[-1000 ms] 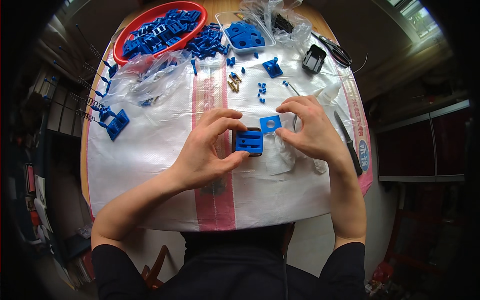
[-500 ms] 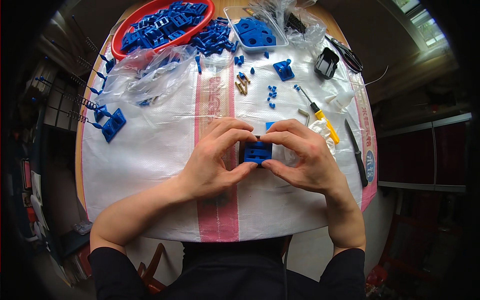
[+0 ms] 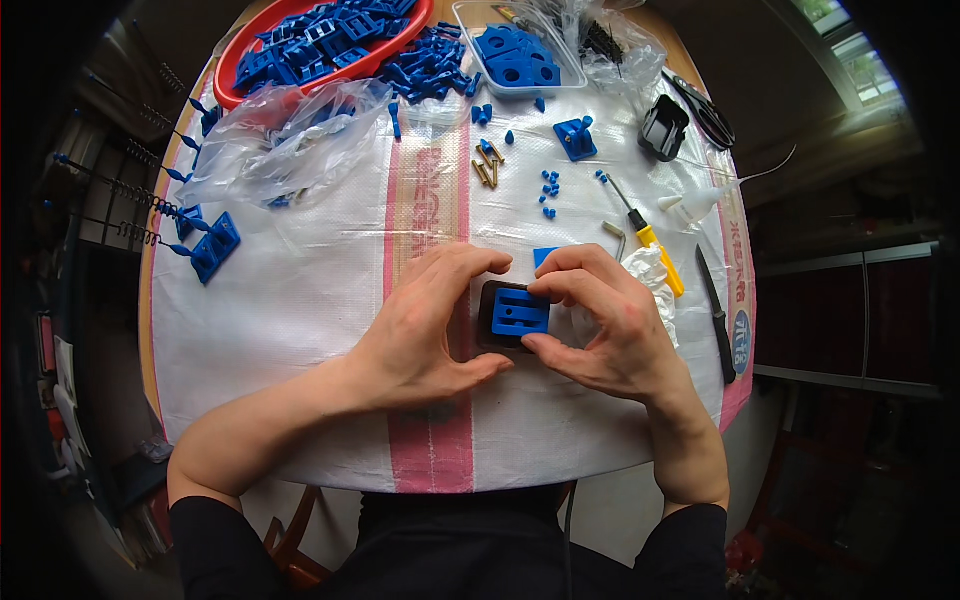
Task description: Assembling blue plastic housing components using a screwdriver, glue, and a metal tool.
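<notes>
A blue slotted plastic block [image 3: 508,311] sits in a dark square holder [image 3: 488,300] on the covered table before me. My right hand [image 3: 610,325] grips the block's right side, fingertips at its far corner and thumb at the near one. On the other side my left hand [image 3: 425,320] is open, thumb and fingers spread apart around the holder's left edge with a gap. Just beyond my right fingers shows part of another blue piece [image 3: 543,256], mostly hidden. Crumpled white tissue [image 3: 648,268] lies by the right hand.
Beyond are a red basin [image 3: 225,80] of blue parts, a clear box [image 3: 520,92] of blue plates, a plastic bag [image 3: 290,145] and brass screws [image 3: 484,172]. At right lie a yellow-handled screwdriver [image 3: 660,258], a knife [image 3: 715,310] and scissors [image 3: 705,115]. Coil-spring pieces [image 3: 150,200] overhang the left edge.
My left hand has let go of the blue block and drawn back left, uncovering the dark holder. The right hand stays at the block. The whole view has shifted slightly.
</notes>
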`<state>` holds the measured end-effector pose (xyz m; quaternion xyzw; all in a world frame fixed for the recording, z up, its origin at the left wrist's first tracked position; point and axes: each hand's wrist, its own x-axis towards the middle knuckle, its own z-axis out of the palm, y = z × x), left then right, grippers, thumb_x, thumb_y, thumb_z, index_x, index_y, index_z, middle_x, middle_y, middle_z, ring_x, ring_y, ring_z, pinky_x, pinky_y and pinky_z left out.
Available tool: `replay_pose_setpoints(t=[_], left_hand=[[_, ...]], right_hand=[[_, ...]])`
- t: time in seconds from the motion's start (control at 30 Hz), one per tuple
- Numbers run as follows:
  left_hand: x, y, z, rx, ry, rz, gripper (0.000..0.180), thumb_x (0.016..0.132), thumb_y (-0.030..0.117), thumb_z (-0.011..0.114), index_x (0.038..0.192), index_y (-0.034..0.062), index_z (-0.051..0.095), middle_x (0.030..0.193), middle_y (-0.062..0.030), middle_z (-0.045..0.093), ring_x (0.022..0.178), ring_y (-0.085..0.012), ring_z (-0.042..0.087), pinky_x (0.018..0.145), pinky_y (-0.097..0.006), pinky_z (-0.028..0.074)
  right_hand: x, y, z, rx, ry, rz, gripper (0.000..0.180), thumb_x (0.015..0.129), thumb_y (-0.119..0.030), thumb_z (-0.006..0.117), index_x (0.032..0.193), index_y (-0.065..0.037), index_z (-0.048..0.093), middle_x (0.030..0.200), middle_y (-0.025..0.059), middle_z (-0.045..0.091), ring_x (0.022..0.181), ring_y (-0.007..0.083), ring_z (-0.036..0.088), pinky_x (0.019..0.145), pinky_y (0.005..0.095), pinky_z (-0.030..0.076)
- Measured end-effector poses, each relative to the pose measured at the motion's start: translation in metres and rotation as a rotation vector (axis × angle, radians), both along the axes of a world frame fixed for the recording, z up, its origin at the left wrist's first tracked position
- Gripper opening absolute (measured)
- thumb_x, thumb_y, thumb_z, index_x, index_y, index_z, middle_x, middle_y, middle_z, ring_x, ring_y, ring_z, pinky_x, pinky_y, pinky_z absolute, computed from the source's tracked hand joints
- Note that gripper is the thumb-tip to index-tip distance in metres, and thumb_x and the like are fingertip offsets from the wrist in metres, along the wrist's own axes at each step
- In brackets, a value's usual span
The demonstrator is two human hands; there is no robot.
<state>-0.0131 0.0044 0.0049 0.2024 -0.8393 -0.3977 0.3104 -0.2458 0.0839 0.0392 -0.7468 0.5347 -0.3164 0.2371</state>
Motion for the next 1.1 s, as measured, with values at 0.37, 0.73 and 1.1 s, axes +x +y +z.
replay_pose_setpoints(t=[0.37, 0.73, 1.1], left_hand=[[0.0018, 0.0030, -0.0083, -0.066, 0.024, -0.015, 0.077, 0.068, 0.009, 0.091, 0.134, 0.0046, 0.054, 0.123, -0.0149, 0.064, 0.115, -0.0356, 0.062, 0.101, -0.046, 0.047], [0.0020, 0.0014, -0.0075, -0.049, 0.026, -0.051, 0.063, 0.067, 0.009, 0.093, 0.120, 0.0069, 0.057, 0.115, -0.0123, 0.064, 0.113, -0.0340, 0.063, 0.098, -0.045, 0.047], [0.0030, 0.0001, -0.0056, -0.100, 0.003, -0.066, 0.062, 0.067, 0.008, 0.094, 0.118, 0.0053, 0.059, 0.121, -0.0148, 0.066, 0.112, -0.0334, 0.065, 0.097, -0.043, 0.051]], right_hand=[[0.0021, -0.0025, 0.0026, -0.008, 0.036, 0.057, 0.042, 0.071, -0.007, 0.089, 0.110, -0.002, 0.072, 0.116, 0.0124, 0.066, 0.096, 0.0227, 0.071, 0.080, 0.0337, 0.059], [0.0012, -0.0008, 0.0043, 0.053, -0.013, 0.055, 0.039, 0.076, -0.008, 0.086, 0.111, -0.004, 0.069, 0.117, 0.0121, 0.065, 0.095, 0.0254, 0.073, 0.081, 0.0358, 0.061], [-0.0017, 0.0011, 0.0034, 0.058, -0.010, 0.060, 0.038, 0.077, -0.007, 0.085, 0.111, -0.005, 0.069, 0.117, 0.0119, 0.065, 0.095, 0.0248, 0.072, 0.080, 0.0359, 0.060]])
